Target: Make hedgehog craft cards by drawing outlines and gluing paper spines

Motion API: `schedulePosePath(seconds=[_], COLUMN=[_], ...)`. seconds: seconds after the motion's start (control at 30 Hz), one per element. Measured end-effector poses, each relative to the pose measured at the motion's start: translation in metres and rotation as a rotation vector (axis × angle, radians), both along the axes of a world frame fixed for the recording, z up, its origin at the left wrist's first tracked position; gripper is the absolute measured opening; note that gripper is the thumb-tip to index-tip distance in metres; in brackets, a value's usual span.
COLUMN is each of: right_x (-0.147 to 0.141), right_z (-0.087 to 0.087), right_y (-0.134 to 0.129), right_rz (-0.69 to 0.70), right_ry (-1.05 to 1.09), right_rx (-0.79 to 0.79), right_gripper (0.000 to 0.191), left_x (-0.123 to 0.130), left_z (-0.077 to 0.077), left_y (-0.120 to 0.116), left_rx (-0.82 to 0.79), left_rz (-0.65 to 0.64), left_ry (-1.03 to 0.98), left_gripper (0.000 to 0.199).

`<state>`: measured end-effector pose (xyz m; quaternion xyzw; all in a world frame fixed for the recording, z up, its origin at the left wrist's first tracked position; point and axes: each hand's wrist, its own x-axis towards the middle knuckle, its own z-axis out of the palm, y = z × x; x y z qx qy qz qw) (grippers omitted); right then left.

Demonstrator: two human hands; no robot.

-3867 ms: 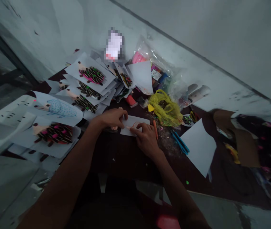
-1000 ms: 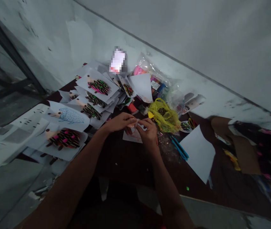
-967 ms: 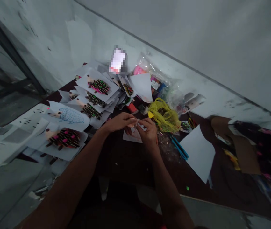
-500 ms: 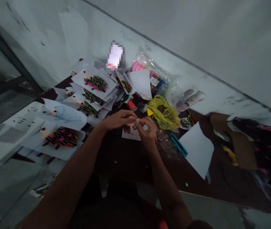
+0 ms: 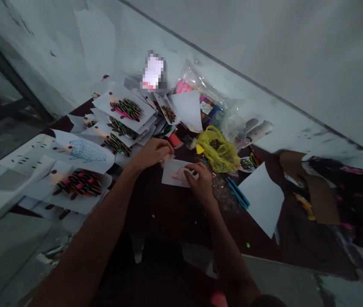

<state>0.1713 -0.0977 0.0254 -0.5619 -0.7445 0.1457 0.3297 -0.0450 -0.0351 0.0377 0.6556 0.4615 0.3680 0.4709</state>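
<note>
1. As we look down at the dark tabletop [image 5: 155, 221], a white card [image 5: 175, 174] bearing an orange-pink drawing lies between the two hands, just in front of the person.
2. The right hand [image 5: 202, 184] sits open and relaxed, its fingertips [image 5: 189, 173] on the card's right side, apparently pinning it so that it cannot slide.
3. The left hand [image 5: 152, 154] curls narrowly just beyond the card's upper left corner, seemingly closed on a small pale scrap [image 5: 166, 159].
4. Paper hedgehog pictures [image 5: 125, 108] are piled to the left, apparently pushed aside to leave working room, while blue scissors [image 5: 238, 192] and a yellow mesh bag [image 5: 218, 151] lie within reach on the right.
5. The left fingers hide most of the scrap, so we cannot tell what it is or how firmly it is held. The dim drawing is hard to read, and a pixelated patch [image 5: 152, 72] hides whatever stands behind the pile.
</note>
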Motion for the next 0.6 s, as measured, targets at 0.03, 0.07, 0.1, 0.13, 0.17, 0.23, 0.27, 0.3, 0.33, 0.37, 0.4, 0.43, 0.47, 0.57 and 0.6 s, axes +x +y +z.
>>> schedulePosePath(seconds=[0.03,0.07,0.1,0.13,0.17,0.23,0.27,0.3,0.33,0.37,0.4,0.43,0.47,0.57,0.6], right_x=[-0.002,-0.004,-0.007,-0.009,-0.011,-0.014,-0.016,-0.017,-0.018,-0.018,-0.019,-0.018,-0.018,-0.016,-0.015], right_z=[-0.001,-0.002,-0.002,-0.003,-0.003,-0.003,-0.003,-0.003,-0.003,-0.002,-0.002,-0.002,-0.002,-0.002,-0.002], right_y=[-0.003,-0.005,-0.007,-0.007,-0.008,-0.007,-0.007,-0.007,-0.007,-0.007,-0.007,-0.007,-0.007,-0.006,-0.006], right_rz=[-0.013,-0.027,-0.041,-0.051,-0.061,-0.073,-0.075,-0.076,-0.075,-0.072,-0.072,-0.074,-0.078,-0.103,-0.11], right_ry=[-0.066,-0.126,-0.176,-0.216,-0.248,-0.294,-0.313,-0.326,-0.335,-0.337,-0.331,-0.32,-0.309,-0.308,-0.317], right_rx=[0.005,0.014,0.021,0.022,0.016,-0.009,-0.023,-0.033,-0.041,-0.047,-0.05,-0.049,-0.047,-0.033,-0.03], right_gripper=[0.009,0.009,0.01,0.011,0.012,0.012,0.012,0.012,0.013,0.013,0.013,0.012,0.011,0.009,0.01], left_x=[0.001,0.003,0.004,0.005,0.006,0.008,0.009,0.009,0.01,0.01,0.01,0.01,0.01,0.009,0.009], left_z=[-0.001,-0.002,-0.004,-0.006,-0.008,-0.012,-0.014,-0.016,-0.017,-0.018,-0.019,-0.019,-0.018,-0.014,-0.013], left_y=[0.0,-0.001,-0.001,-0.001,-0.002,-0.002,-0.001,-0.001,0.0,0.001,0.001,0.001,0.001,-0.002,-0.004], left_rx=[0.012,0.028,0.046,0.067,0.09,0.135,0.155,0.169,0.179,0.184,0.187,0.19,0.194,0.208,0.204], left_rz=[0.018,0.024,0.013,-0.017,-0.058,-0.131,-0.147,-0.158,-0.169,-0.184,-0.203,-0.223,-0.242,-0.305,-0.322], left_ry=[0.082,0.155,0.218,0.269,0.311,0.383,0.42,0.456,0.488,0.511,0.526,0.535,0.541,0.563,0.578], left_gripper=[0.024,0.026,0.027,0.027,0.027,0.028,0.03,0.032,0.035,0.037,0.039,0.04,0.041,0.043,0.047])
